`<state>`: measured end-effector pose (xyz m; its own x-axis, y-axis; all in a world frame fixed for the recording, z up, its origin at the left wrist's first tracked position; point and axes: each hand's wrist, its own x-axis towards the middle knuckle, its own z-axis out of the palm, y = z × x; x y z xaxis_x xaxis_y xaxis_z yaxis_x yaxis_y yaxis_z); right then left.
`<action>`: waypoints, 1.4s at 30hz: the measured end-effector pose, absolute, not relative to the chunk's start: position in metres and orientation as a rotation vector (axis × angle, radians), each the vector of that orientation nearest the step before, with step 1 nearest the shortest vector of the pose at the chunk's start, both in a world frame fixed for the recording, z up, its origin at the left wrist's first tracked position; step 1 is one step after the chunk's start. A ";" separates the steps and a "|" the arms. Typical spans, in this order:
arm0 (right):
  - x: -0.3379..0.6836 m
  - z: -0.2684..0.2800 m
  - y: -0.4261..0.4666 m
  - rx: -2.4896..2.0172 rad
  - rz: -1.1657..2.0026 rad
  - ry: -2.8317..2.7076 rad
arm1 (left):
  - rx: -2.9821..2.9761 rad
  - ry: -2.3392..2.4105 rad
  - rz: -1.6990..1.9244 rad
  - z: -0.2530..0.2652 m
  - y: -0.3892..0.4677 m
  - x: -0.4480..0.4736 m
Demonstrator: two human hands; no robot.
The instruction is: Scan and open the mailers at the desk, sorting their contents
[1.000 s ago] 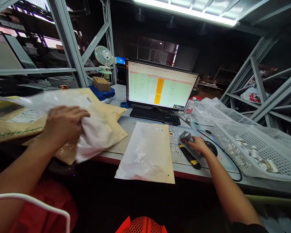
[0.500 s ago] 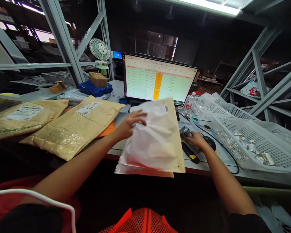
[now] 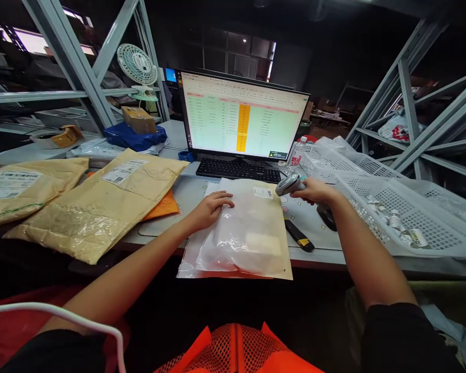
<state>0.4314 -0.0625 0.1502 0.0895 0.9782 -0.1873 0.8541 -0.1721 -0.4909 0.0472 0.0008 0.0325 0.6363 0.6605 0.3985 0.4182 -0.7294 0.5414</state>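
A clear-fronted mailing bag point(image 3: 236, 235) with a tan right margin lies in front of me, its lower edge over the desk's front. Near its top right corner is a small white barcode label point(image 3: 263, 192). My left hand point(image 3: 212, 208) rests on the bag's left side, fingers laid out over the plastic. A grey handheld barcode scanner point(image 3: 289, 183) is in my right hand point(image 3: 312, 190), its head just to the right of the label and pointing left. Part of the scanner's handle is hidden by my fingers.
Padded tan parcels point(image 3: 101, 202) lie at left, partly over an orange envelope point(image 3: 161, 205). Behind the bag stand a keyboard point(image 3: 236, 170) and a monitor point(image 3: 241, 116). A utility knife point(image 3: 299, 235) and a mouse point(image 3: 326, 217) are on the right, beside white baskets point(image 3: 431, 228) holding small bottles.
The bag has come down from a raised, tilted position to lie on the desk under my left hand. My right hand has lifted the scanner and brought it up beside the label.
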 end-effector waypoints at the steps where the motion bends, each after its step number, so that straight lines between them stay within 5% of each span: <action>1: 0.429 0.150 -0.060 -2.125 0.715 -1.858 | 2.435 0.870 0.843 0.033 -0.001 0.048; 11: 0.446 0.130 -0.055 -2.098 0.542 -1.792 | 1.983 1.516 0.726 0.026 0.009 0.054; 24: 0.442 0.024 -0.052 -2.501 0.114 -1.587 | 1.879 1.522 0.648 0.021 0.029 0.023; 33: 0.406 0.049 -0.029 -2.402 -0.117 -1.393 | 1.896 1.714 0.569 0.002 0.024 0.034; 39: 0.329 0.018 -0.028 -1.841 0.692 -1.254 | 1.904 1.733 0.588 -0.004 0.018 0.050; 42: 0.299 0.004 -0.029 -1.743 0.791 -1.231 | 1.869 1.674 0.688 -0.007 0.017 0.048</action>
